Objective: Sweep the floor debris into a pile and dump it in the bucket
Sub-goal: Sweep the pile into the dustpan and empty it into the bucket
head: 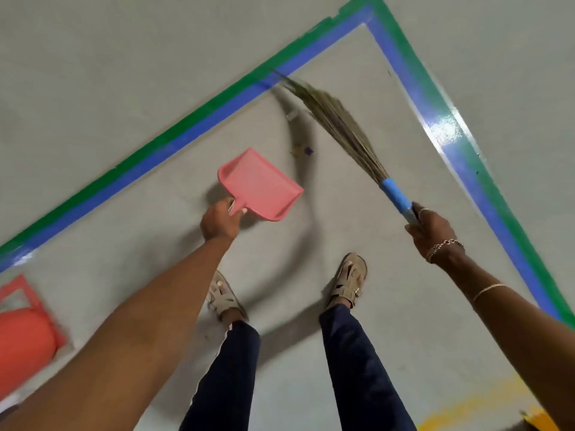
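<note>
My left hand (219,223) grips the handle of a pink dustpan (261,183), held above the grey floor with its mouth facing away from me. My right hand (431,227) grips the blue handle of a grass broom (336,119). The broom's bristles stretch up and left, their tips near the blue and green tape line (193,132). Small bits of debris (301,150) lie on the floor between the dustpan and the bristles, and a pale scrap (292,115) sits nearer the bristle tips. A red bucket (25,340) shows partly at the left edge.
Blue and green tape marks a rectangular area on the floor, with a corner at the top right (373,14). My two feet in beige sandals (350,281) stand inside it. A yellow patch (485,409) lies at the bottom right.
</note>
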Tool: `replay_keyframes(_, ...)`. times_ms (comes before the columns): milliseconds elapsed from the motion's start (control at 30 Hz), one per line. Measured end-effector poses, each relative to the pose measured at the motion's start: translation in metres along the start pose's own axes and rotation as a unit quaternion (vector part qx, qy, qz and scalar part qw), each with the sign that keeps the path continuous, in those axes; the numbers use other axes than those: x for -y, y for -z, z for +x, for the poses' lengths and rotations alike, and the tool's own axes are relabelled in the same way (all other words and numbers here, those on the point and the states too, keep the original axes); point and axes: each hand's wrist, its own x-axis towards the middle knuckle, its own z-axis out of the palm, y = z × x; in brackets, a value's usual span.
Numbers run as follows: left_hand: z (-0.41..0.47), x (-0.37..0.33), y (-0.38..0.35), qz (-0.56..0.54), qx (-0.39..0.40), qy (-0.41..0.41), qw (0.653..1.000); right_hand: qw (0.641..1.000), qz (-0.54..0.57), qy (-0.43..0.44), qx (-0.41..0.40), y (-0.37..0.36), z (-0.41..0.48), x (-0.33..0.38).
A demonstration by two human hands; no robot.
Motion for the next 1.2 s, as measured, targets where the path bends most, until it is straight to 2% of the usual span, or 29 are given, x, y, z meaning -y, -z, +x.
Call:
replay_keyframes(233,0.100,0.019,-0.090,0.033,-0.002,-0.044,0.998,0.992,-0.086,0.080,-0.052,-0.029,0.156,-0.004)
replay_keyframes(333,0.126,0.030,-0.111,0.059,-0.006,-0.066,0.996,0.993,-0.092,0.059,-0.039,-0.037,0.208,-0.011)
replay_keyframes(467,0.141,0.045,-0.125,0.104,0.003,-0.091,0.990,0.997,-0.076,0.031,-0.008,-0.048,0.229,-0.031)
replay_keyframes(733,0.139,0.038,-0.123,0.087,0.007,-0.045,0.995,0.991,-0.020,0.056,0.120,-0.096,0.150,-0.077)
replay_keyframes(900,0.138,0.031,-0.119,0.076,0.023,-0.035,0.996,0.978,0.024,0.113,0.172,-0.122,0.082,-0.100)
replay_keyframes(1033,0.137,0.031,-0.117,0.070,0.022,-0.030,0.997,0.975,0.075,0.144,0.149,-0.127,0.043,-0.113)
replay_keyframes(1200,0.139,0.041,-0.113,0.081,0.009,-0.031,0.996,0.982,0.096,0.146,0.070,-0.111,0.029,-0.127)
